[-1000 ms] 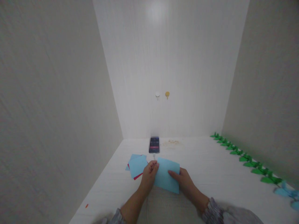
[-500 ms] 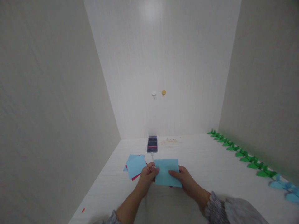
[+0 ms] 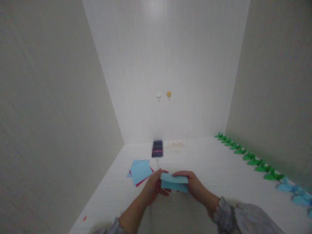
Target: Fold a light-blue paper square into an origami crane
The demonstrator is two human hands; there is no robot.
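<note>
Both my hands hold one light blue paper sheet [image 3: 174, 182] just above the white table [image 3: 214, 169]. The sheet is bent over, its far half folded toward me over the near half. My left hand [image 3: 154, 186] pinches its left edge with closed fingers. On the right side my right hand [image 3: 192, 184] grips it, fingers curled over the top edge.
A small stack of blue and red paper squares [image 3: 139, 171] lies left of my hands. A dark phone [image 3: 157, 149] with a white cable lies behind them. Green folded paper pieces [image 3: 246, 157] line the right wall, then light blue ones [image 3: 291, 189]. Two wall hooks [image 3: 163, 95] hang ahead.
The blue sheet was flat and facing me; now its far edge has been bent over toward me into a fold. The view shifted slightly.
</note>
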